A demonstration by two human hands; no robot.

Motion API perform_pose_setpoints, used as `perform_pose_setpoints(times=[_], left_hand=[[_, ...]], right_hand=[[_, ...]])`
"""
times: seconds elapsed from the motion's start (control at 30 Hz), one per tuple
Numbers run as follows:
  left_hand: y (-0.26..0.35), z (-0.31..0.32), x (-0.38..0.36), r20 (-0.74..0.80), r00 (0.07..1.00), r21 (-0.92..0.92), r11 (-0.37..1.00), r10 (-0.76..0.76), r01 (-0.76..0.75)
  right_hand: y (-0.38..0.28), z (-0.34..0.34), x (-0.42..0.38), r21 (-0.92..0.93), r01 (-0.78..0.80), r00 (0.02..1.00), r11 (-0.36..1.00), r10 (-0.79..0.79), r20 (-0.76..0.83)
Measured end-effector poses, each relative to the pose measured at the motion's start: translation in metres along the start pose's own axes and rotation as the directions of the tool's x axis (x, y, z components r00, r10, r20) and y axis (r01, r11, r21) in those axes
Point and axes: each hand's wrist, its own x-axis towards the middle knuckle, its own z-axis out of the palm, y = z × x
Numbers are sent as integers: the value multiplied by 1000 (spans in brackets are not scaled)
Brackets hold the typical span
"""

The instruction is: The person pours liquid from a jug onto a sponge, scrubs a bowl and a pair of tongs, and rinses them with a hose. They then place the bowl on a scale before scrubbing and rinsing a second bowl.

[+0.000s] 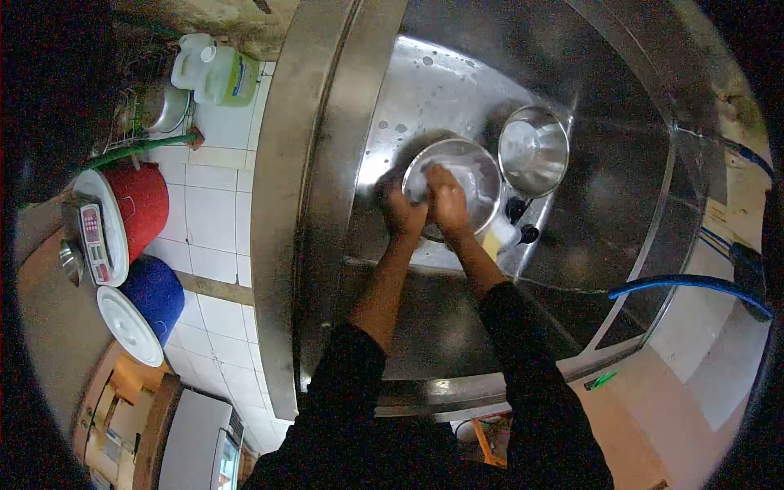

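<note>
A shiny steel bowl (487, 214) lies on the floor of the steel sink (416, 73), with both of my hands over its near left part. My left hand (404, 216) is closed at the bowl's rim. Bent fingers of my right hand (447, 200) reach inside the bowl, around a blurred greyish wad (417, 184). Just beyond to the right sits a second steel bowl (533, 152). Between the bowls and my right forearm are a white and yellow container (501, 237) and two small black round things (522, 222).
A blue hose (690, 284) hangs over the sink's right side. Left of the broad steel edge (282, 204) stand a red bucket (147, 204) bearing a digital scale (94, 237), a lidded blue bucket (155, 298), and plastic jugs (224, 77) on white tiles.
</note>
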Motion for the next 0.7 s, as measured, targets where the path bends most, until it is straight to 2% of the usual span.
perform_pose_setpoints(times=[0.07, 0.13, 0.17, 0.2, 0.23, 0.27, 0.3, 0.33, 0.4, 0.43, 0.47, 0.5, 0.53, 0.57, 0.63, 0.67, 0.7], left_hand=[[1, 0, -2, -14, 999, 63, 997, 44, -43], [6, 0, 0, -30, 994, 127, 987, 105, -100], [9, 2, -8, -21, 1000, 211, 977, 21, -16], [17, 4, -8, -90, 994, 212, 976, 64, -43], [23, 6, -9, -157, 982, 217, 974, 106, -70], [27, 2, -8, -160, 982, 213, 975, 103, -67], [27, -4, -5, -142, 984, 144, 986, 110, -89], [37, -12, -4, -121, 986, 75, 991, 118, -109], [68, -25, -13, -23, 986, 263, 951, -163, 164], [39, -12, -16, -63, 987, 252, 954, -150, 161], [33, -9, -15, -93, 993, 226, 970, -69, 88], [28, -6, -13, -121, 993, 205, 979, 13, 12], [41, -12, -11, -122, 992, 205, 979, 12, 13], [60, -21, -8, -93, 990, 171, 978, -101, 116], [52, -19, -11, -96, 974, 279, 934, -207, 226], [49, -18, -12, -95, 973, 282, 932, -211, 229], [47, -16, -10, -112, 975, 232, 949, -191, 213]], right_hand=[[-11, -38, -2, 0, 53, 962, 999, -51, 270], [17, -42, 3, -215, 30, 954, 976, 36, 296], [25, -37, 7, -240, -69, 961, 968, 129, 243], [28, -36, 14, -256, -169, 957, 952, 221, 188], [19, -26, 12, -170, -239, 956, 956, 262, 130], [9, -17, 10, -77, -298, 949, 951, 304, 78], [1, -8, 3, -1, -164, 985, 986, 164, 58], [-4, 4, -5, 80, -315, 925, 946, 287, 248], [8, -20, -13, -4, 71, 951, 997, -66, 301], [1, -33, 0, -5, 75, 953, 997, -70, 296], [-7, -48, 17, -108, -154, 949, 982, 178, 261], [-4, -40, 17, -155, -269, 924, 951, 300, 236], [-1, -33, 17, -198, -381, 885, 903, 418, 207], [15, 6, -2, -179, -317, 904, 932, 353, 240], [-6, 7, -15, 37, -229, 952, 973, 216, 218], [-3, -3, -15, 38, -233, 950, 972, 219, 222], [13, -16, -13, -82, -3, 958, 997, 27, 287]])
